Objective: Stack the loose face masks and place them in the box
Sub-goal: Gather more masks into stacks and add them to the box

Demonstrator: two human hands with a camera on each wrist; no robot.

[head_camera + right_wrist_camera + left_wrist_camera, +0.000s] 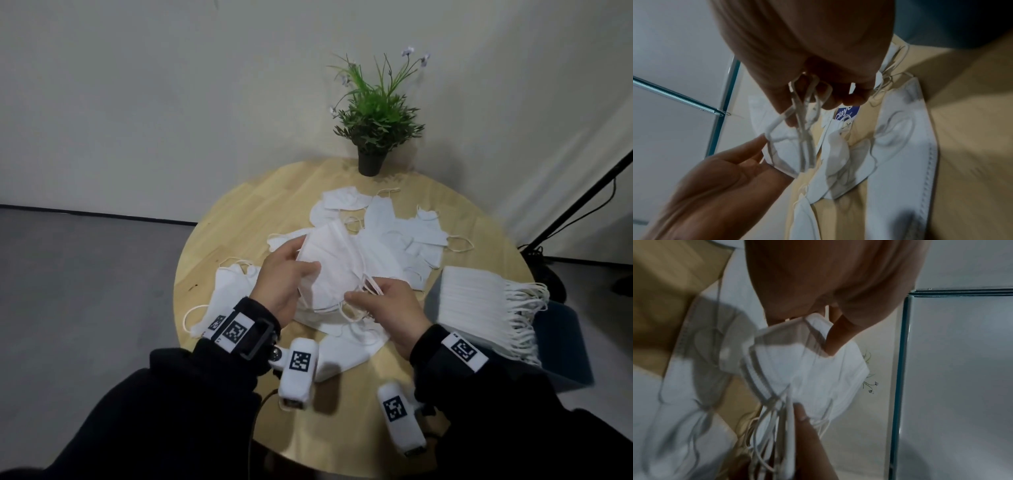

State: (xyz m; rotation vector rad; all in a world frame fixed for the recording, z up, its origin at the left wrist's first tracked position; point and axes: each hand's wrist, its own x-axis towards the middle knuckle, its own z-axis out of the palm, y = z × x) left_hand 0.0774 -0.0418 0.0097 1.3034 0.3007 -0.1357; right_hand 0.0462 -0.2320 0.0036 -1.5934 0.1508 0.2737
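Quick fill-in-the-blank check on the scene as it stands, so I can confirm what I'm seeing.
1. The held masks are gripped by ____ hands.
2. The right hand pinches the masks' ear ____.
3. The potted plant stands at the table's ____ edge.
4. The neat stack lies to the person's ____.

Missing: both; loops; far; right

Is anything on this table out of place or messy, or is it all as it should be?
Yes: loose masks lie scattered and overlapping across the round table, ear loops tangled. A neat stack already sits in the blue box at the right edge, its loops spilling over the side. Both hands, left hand and right hand, hold a small bundle.
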